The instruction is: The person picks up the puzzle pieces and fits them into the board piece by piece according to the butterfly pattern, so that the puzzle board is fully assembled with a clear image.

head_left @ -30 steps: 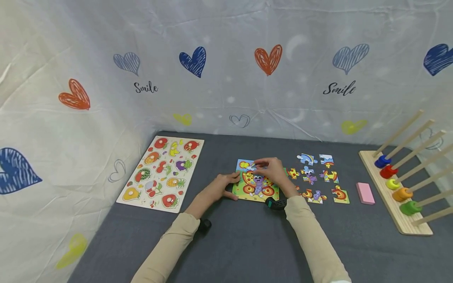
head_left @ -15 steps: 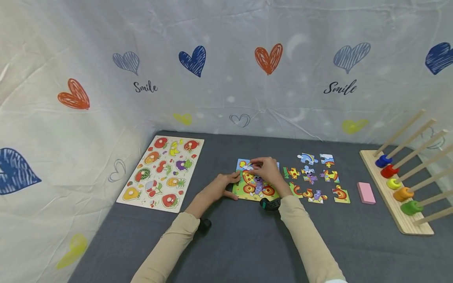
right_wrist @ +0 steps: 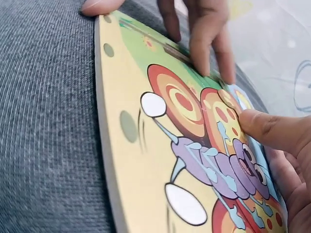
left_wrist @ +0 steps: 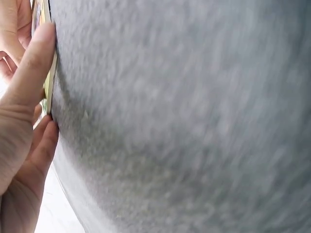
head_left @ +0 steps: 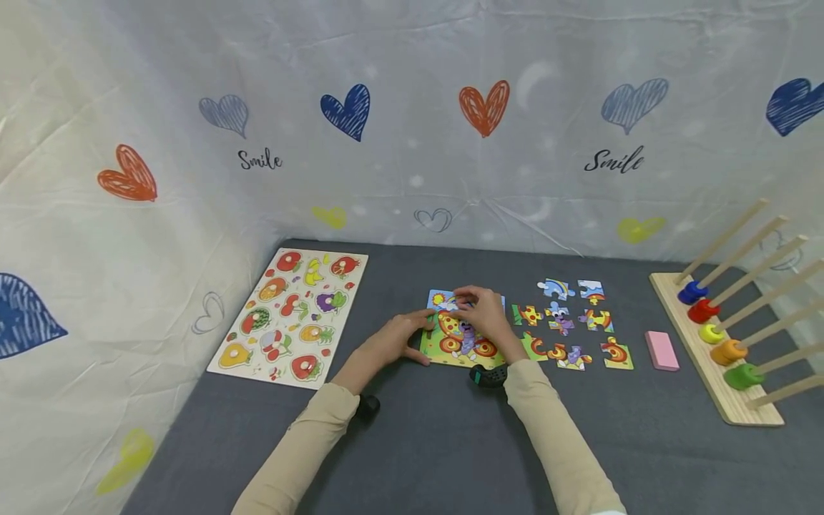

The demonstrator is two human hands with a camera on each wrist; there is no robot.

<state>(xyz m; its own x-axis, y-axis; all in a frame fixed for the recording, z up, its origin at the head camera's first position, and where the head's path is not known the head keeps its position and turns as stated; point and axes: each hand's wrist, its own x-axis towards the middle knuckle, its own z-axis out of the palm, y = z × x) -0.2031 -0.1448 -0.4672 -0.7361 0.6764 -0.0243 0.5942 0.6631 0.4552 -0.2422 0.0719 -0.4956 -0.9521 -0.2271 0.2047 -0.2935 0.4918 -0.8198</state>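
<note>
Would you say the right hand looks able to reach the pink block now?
Probably yes: the right hand is at the board, and only flat puzzle pieces seem to lie between it and the pink block.

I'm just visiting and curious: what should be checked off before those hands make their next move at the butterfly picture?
1. Left hand touching the butterfly board: ok, at its left edge.
2. Right hand at the board: ok, over its upper part.
3. A piece in that hand's grip: cannot tell; fingers hide it.
4. Loose pieces picture side up: ok.
5. Those pieces on the board: not ok; they lie to its right.
6. Pink block apart from them: ok.
</note>
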